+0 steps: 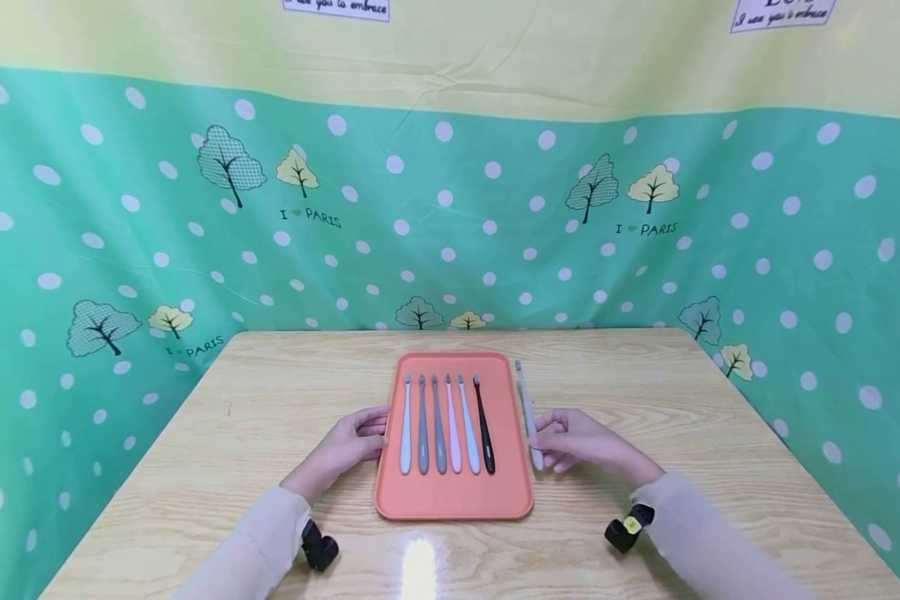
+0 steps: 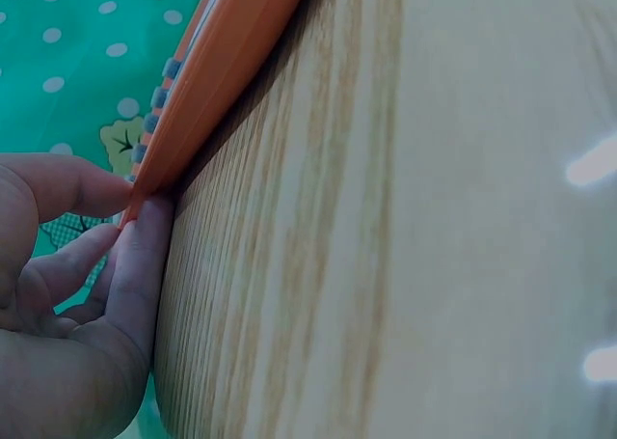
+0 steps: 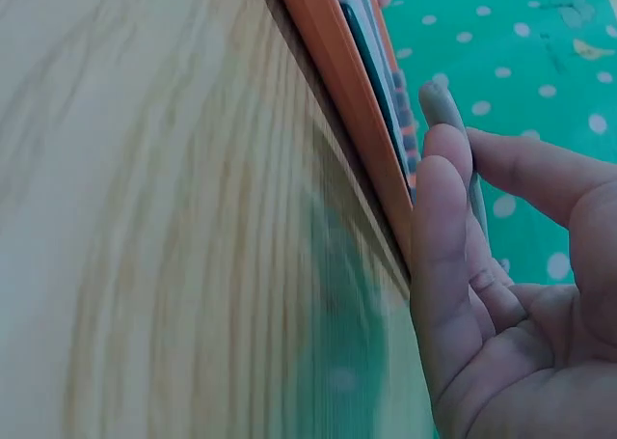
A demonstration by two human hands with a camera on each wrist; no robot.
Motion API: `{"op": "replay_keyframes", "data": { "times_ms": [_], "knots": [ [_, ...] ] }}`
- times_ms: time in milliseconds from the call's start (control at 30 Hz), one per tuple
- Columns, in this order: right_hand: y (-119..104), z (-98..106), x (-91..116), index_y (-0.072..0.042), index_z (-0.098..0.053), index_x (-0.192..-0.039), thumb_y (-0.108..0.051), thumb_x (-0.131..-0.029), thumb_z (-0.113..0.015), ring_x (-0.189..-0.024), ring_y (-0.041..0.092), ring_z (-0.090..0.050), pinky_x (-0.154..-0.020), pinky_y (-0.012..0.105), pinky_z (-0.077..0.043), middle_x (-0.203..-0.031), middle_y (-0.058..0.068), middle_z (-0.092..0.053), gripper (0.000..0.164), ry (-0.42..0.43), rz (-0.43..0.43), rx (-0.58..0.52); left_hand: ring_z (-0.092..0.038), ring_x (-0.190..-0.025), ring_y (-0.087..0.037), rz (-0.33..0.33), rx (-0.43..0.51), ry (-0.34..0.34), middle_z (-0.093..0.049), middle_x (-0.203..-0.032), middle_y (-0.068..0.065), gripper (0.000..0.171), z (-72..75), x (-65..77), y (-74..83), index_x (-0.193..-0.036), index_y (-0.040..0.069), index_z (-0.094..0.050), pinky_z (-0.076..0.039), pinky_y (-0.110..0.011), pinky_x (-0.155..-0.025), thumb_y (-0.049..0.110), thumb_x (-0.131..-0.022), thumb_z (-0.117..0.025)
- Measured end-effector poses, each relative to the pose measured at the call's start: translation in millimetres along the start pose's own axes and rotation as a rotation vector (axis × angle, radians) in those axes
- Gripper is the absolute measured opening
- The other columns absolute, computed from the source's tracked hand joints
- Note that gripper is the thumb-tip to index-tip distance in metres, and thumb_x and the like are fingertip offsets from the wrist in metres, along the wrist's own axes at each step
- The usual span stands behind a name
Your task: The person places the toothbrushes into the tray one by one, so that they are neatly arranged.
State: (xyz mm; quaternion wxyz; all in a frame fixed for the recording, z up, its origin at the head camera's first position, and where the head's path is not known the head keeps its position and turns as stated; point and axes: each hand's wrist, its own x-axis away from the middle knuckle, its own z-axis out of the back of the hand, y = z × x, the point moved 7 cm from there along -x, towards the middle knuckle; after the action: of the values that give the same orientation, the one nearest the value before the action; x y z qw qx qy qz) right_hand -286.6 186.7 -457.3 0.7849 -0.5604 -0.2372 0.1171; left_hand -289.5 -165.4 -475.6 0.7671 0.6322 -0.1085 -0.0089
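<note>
A pink-orange tray lies on the table, bearing several toothbrushes side by side with their heads toward the back. Among them are a pink toothbrush, a black toothbrush and a grey toothbrush. My left hand grips the tray's left rim, thumb and fingers meeting at the edge in the left wrist view. Just off the tray's right side, my right hand pinches a light grey toothbrush near its handle end. In the right wrist view that toothbrush is between thumb and fingers.
The wood-grain table stretches out on both sides of the tray. A green and yellow printed curtain hangs behind and around it. Black wrist cameras sit at both sleeves.
</note>
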Motion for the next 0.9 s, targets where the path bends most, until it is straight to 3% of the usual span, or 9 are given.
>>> {"op": "replay_keyframes", "data": {
  "times_ms": [333,900],
  "knots": [
    [-6.7,-15.2,-11.6,0.008,-0.055,-0.121,-0.019,-0.093,-0.072,-0.066,0.017,-0.066,-0.059,0.031,-0.063,-0.083,0.012,-0.069,0.043,0.033,-0.003,0.054,-0.055,-0.123,-0.034,0.000,0.012,0.006,-0.053,-0.136,-0.023,0.057,-0.5,-1.7,0.3,-0.146,-0.005,-0.045,-0.059,-0.035,-0.091,-0.006,-0.091,-0.060],
    [-16.7,-22.2,-24.5,0.004,-0.064,-0.110,-0.016,-0.088,-0.077,-0.063,0.018,-0.067,-0.057,0.034,-0.063,-0.076,0.008,-0.069,0.032,0.190,-0.029,0.174,-0.054,-0.124,-0.035,-0.004,0.016,-0.004,-0.052,-0.137,-0.024,0.057,-0.4,-0.6,0.4,-0.146,-0.006,-0.043,-0.059,-0.036,-0.092,-0.005,-0.092,-0.060]
  ]
}}
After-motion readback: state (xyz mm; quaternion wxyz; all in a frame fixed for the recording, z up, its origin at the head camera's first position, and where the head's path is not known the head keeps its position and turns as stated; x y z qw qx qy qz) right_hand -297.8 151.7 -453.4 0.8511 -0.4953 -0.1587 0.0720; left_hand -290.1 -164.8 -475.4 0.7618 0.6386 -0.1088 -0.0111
